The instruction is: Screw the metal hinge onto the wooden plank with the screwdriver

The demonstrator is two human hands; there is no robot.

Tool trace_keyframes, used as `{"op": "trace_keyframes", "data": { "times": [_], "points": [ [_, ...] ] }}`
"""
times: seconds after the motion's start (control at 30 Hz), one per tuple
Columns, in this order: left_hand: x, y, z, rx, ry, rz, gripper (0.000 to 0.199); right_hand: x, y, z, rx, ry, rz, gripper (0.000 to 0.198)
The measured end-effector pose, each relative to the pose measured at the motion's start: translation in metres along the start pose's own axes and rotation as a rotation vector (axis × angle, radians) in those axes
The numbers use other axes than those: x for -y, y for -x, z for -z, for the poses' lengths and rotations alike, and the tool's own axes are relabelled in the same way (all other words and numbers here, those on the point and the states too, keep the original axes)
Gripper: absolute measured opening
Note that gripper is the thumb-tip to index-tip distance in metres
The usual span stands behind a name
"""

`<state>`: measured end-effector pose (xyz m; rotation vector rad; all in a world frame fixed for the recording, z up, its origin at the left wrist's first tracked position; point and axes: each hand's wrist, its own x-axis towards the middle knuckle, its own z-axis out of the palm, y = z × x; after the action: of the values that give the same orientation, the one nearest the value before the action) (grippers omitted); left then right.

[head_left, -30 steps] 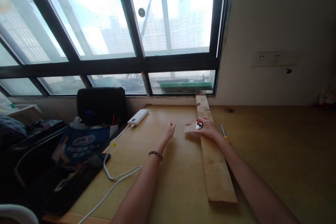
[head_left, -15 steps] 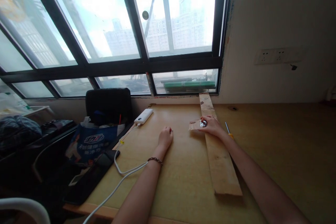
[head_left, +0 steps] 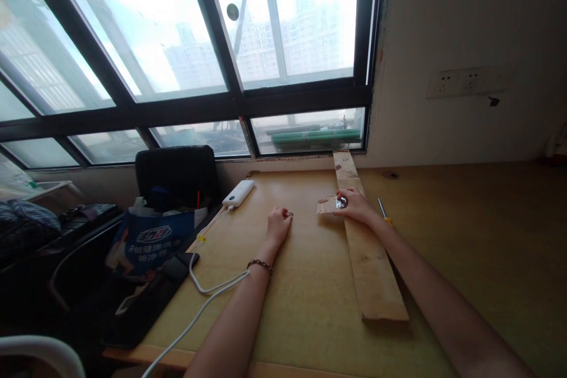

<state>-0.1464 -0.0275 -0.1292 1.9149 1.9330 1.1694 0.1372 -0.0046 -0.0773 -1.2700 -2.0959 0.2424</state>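
My right hand [head_left: 357, 205] is closed on a short piece of wood [head_left: 326, 207], gripping it by the end that carries a shiny metal fitting [head_left: 341, 202], perhaps a hinge. This hand is over a long wooden board [head_left: 374, 271], which lies lengthwise on the table. Just right of my right wrist lies a screwdriver [head_left: 383, 210] with a yellow handle, partly hidden by the arm. To the left, my left hand [head_left: 278, 225] pinches a tiny dark or metallic item at its fingertips, too small to name.
A white power bank [head_left: 238, 194] with a white cable [head_left: 208, 292] sits at the table's left edge. Beyond that edge are a black chair [head_left: 177, 171] and a blue bag [head_left: 153, 242]. The window and wall border the table [head_left: 469, 236] at the back.
The fingers of my left hand have turned, so the tiny item now shows at their tips. My right hand keeps its grip on the short wood. The view has shifted slightly.
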Motion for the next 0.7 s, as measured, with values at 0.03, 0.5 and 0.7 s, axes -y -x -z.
{"op": "trace_keyframes", "data": {
  "times": [0.03,0.5,0.7],
  "points": [
    [0.001,0.000,-0.001,-0.004,0.011,-0.002,0.014,0.000,0.000,0.000,-0.001,0.002,0.002,0.043],
    [-0.010,0.004,0.009,0.010,-0.189,-0.069,0.019,0.001,0.001,0.001,-0.007,0.004,0.005,0.045],
    [-0.063,0.028,-0.006,0.002,0.223,-0.086,0.027,-0.002,0.000,-0.001,-0.009,-0.006,-0.001,0.044]
  ]
}}
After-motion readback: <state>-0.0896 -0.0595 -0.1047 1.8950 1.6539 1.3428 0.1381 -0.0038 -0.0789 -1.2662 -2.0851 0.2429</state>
